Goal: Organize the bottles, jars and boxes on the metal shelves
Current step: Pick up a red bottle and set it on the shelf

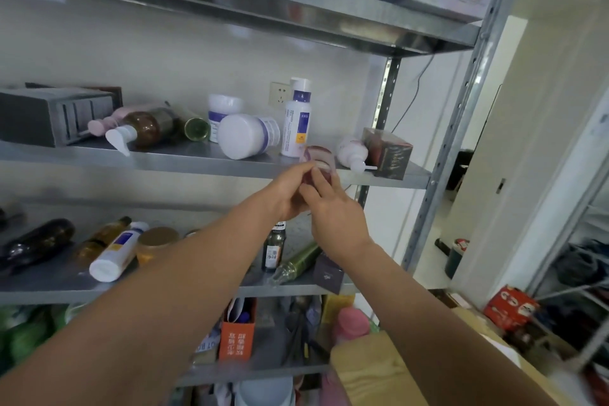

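Observation:
Both my hands hold a small pink-red jar [319, 161] just in front of the middle metal shelf [184, 163]. My left hand [290, 191] grips its lower part from the left. My right hand [333, 211] pinches its side and top from the right. On that shelf a white jar [245, 136] lies on its side, a tall white bottle [297, 117] stands upright, a white pump bottle [354, 153] lies next to a dark box [389, 153], and a brown pump bottle [141, 130] lies further left.
A grey box [49, 115] sits at the shelf's left end. The shelf below [49, 287] holds lying bottles, a white tube [115, 252], a small upright dark bottle [274, 249] and a dark box [328, 272]. An orange box [236, 333] stands lower. The upright post [461, 128] is at right.

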